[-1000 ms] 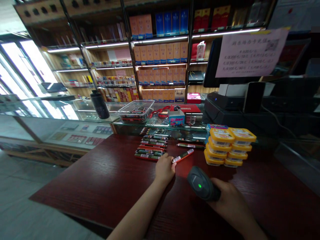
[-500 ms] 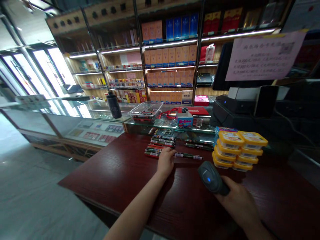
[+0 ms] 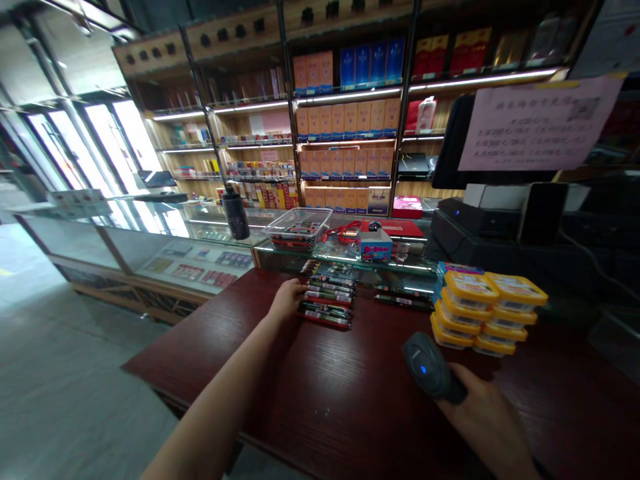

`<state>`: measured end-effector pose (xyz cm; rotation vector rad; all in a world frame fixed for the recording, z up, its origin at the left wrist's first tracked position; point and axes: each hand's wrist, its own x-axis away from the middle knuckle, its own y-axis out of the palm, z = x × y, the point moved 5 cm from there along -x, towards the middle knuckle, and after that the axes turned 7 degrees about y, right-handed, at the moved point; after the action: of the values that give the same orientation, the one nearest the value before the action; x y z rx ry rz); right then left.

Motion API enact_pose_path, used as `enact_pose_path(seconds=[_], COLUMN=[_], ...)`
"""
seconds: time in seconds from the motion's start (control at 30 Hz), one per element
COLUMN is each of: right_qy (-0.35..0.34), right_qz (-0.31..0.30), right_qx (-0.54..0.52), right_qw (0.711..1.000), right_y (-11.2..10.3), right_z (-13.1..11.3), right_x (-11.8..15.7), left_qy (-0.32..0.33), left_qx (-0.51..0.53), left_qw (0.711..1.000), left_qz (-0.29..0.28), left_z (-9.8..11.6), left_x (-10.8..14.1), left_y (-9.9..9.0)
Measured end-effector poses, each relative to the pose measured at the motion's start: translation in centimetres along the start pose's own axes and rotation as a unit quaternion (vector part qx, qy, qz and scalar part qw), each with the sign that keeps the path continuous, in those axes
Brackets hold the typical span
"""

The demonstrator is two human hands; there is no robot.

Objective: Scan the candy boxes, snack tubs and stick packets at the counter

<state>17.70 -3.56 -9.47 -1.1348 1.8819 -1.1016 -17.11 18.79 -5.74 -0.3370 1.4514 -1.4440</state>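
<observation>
My right hand grips a dark grey handheld barcode scanner, its blue light lit, above the right part of the dark red-brown table. My left hand is at the left ends of a row of pens, its fingers curled at a pen end and partly hidden. Several dark and red pens with pale labels lie side by side there. Other dark pens lie farther right. Yellow-lidded plastic tubs are stacked in two columns beyond the scanner.
A clear plastic box of similar pens stands on the glass counter, beside a small blue-and-pink carton and red cords. A black bottle is farther left. The monitor with a pink sheet stands at right. Stocked shelves line the back.
My left hand has moved left, from the right side of the pens to their left ends. The pen that stuck out right of it is gone from there. The scanner stays in my right hand.
</observation>
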Motion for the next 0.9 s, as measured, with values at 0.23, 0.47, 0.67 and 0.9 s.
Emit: enact_pose_path(seconds=[0.23,0.47,0.67,0.9], right_qy=[0.003,0.005,0.026,0.041], right_qz=[-0.021,-0.013,-0.012,0.001], right_qx=[-0.018,-0.020,0.014,0.019], right_qw=[1.000,1.000,0.999,0.999], right_y=[0.4,-0.1,-1.0,-1.2], right_z=[0.3,0.0,-0.6,-0.8], right_x=[-0.1,-0.1,0.0,-0.2], left_qy=[-0.065,-0.079,0.017,0.084], left_qx=[-0.052,-0.061,-0.010,0.032], left_qw=[0.996,0.993,0.996,0.996], left_qz=[0.038,0.070,0.090,-0.023], left_z=[-1.3,1.7,9.4,15.6], left_x=[0.2,0.1,-2.2,-6.1], left_y=[1.3,1.6,4.1,10.5])
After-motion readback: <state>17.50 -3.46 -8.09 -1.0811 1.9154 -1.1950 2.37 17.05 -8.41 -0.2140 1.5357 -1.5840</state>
